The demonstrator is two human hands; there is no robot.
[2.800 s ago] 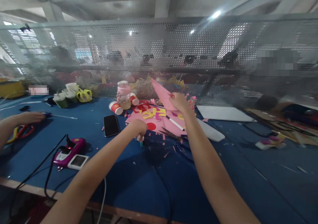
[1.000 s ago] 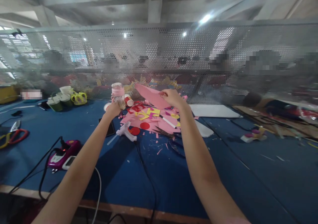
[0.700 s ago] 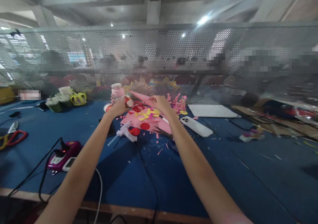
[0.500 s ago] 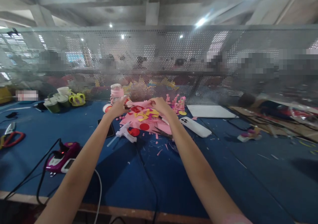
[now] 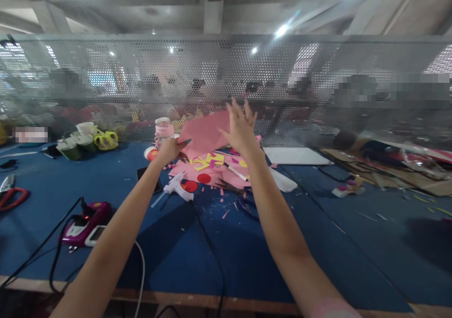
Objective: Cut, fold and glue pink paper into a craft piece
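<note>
1. Lifted since half a second ago, the pink sheet is now held up above the pile of paper cutouts, where it had lain flat.
2. Its lower left corner is pinched by the left hand, fingers together; the right hand is spread open against its right edge.
3. Cutouts lie loose; the glue gun rests untouched.
4. A blue surface carries everything; a mesh screen closes the far side.

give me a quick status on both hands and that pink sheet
Left hand pinching the pink sheet at its lower corner, sheet lifted. Right hand open, fingers spread against the sheet. Glue gun and paper scraps lie below.
</note>
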